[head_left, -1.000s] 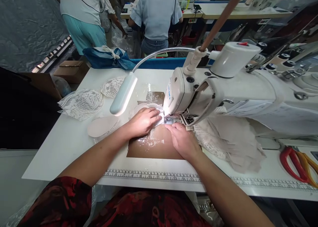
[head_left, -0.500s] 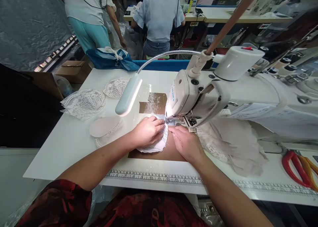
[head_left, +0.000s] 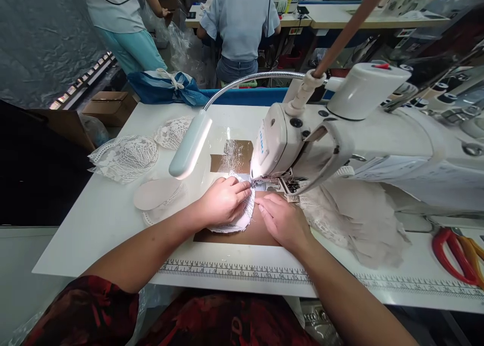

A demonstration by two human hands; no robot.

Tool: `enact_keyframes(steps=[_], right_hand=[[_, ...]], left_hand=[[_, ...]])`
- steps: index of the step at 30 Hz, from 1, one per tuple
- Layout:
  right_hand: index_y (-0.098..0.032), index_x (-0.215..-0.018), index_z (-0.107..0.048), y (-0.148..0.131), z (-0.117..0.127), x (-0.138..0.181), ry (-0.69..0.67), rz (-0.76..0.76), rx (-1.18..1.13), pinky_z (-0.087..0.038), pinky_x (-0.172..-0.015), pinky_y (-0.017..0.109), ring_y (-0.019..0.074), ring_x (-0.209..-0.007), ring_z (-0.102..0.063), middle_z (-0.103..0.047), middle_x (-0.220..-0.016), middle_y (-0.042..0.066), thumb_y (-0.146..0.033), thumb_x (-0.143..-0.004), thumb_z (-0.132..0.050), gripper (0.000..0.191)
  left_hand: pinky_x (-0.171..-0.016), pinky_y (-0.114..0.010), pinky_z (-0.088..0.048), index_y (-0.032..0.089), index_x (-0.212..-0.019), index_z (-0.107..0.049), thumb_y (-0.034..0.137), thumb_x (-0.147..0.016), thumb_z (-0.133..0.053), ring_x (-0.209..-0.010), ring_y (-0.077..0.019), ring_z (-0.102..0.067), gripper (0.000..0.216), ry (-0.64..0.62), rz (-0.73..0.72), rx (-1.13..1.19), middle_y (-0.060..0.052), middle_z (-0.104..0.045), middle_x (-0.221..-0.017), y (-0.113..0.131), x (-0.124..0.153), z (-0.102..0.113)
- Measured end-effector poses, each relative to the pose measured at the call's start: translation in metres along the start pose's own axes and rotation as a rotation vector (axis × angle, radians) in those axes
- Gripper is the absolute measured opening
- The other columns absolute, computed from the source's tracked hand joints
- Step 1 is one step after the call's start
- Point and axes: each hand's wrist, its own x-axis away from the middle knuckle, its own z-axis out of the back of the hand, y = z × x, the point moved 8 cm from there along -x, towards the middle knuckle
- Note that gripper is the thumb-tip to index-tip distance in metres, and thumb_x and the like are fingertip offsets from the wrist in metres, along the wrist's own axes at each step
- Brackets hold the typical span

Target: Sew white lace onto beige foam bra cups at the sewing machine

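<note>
At the far left of the white counter [head_left: 94, 220] lie loose lace pieces [head_left: 124, 157], with a pale foam pad [head_left: 155, 193] nearer the person. A lamp [head_left: 189, 144] on a bendy neck hangs above them. The left hand [head_left: 223, 202] rests on a lace cup [head_left: 234, 224], its fingers [head_left: 242, 187] close together and pressed down on the fabric, not closed round it. The cup lies on a brown sheet [head_left: 260, 233], with its top edge under the foot of the sewing machine [head_left: 302, 139]. The right hand [head_left: 282, 220] lies just beside the cup, fingers [head_left: 264, 205] narrow and flat, tips touching its right edge. Further right sits a heap of sewn pieces [head_left: 351, 220], and at the far right lie red-handled scissors [head_left: 449, 255].
</note>
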Motion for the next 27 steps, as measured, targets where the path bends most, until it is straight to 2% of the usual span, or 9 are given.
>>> enact_keyframes(steps=[9,14,21,27], right_hand=[[-0.023,-0.116,-0.066,-0.0031,-0.0016,-0.0043,-0.059,-0.031,0.046,-0.043,-0.068,0.027,0.0183,-0.085,-0.061,-0.069,-0.097,0.006,-0.015,-0.089,-0.042,0.037],[-0.021,-0.112,-0.067,-0.0058,-0.0055,-0.0055,-0.088,-0.002,0.106,-0.039,-0.066,0.027,0.0185,-0.082,-0.058,-0.067,-0.094,0.006,-0.012,-0.088,-0.041,0.037],[-0.019,-0.108,-0.068,-0.0085,-0.0063,-0.0066,-0.038,0.05,0.19,-0.037,-0.066,0.029,0.0197,-0.079,-0.056,-0.068,-0.091,0.007,-0.008,-0.086,-0.041,0.036],[-0.016,-0.118,-0.064,-0.0085,-0.0076,-0.0074,-0.001,0.056,0.198,-0.04,-0.071,0.03,0.0208,-0.083,-0.058,-0.069,-0.094,0.008,-0.008,-0.086,-0.04,0.041]], left_hand=[[-0.083,-0.039,-0.045,0.011,-0.115,-0.065,0.021,-0.094,-0.041,-0.095,-0.0246,-0.055,0.034,0.05,-0.083,0.065,-0.014,-0.062,-0.125,0.0058,0.0025,0.0038],[-0.081,-0.038,-0.046,0.01,-0.118,-0.064,0.021,-0.093,-0.042,-0.094,-0.0246,-0.056,0.035,0.055,-0.102,0.063,-0.015,-0.061,-0.125,0.0063,0.0028,0.0015],[-0.079,-0.038,-0.047,0.01,-0.123,-0.061,0.023,-0.093,-0.043,-0.092,-0.024,-0.055,0.037,0.071,-0.113,0.071,-0.015,-0.061,-0.126,0.0044,0.0019,0.0012],[-0.081,-0.04,-0.047,0.009,-0.126,-0.059,0.022,-0.093,-0.043,-0.097,-0.026,-0.055,0.039,0.038,-0.11,0.055,-0.017,-0.058,-0.129,0.0027,0.0004,-0.0001]])
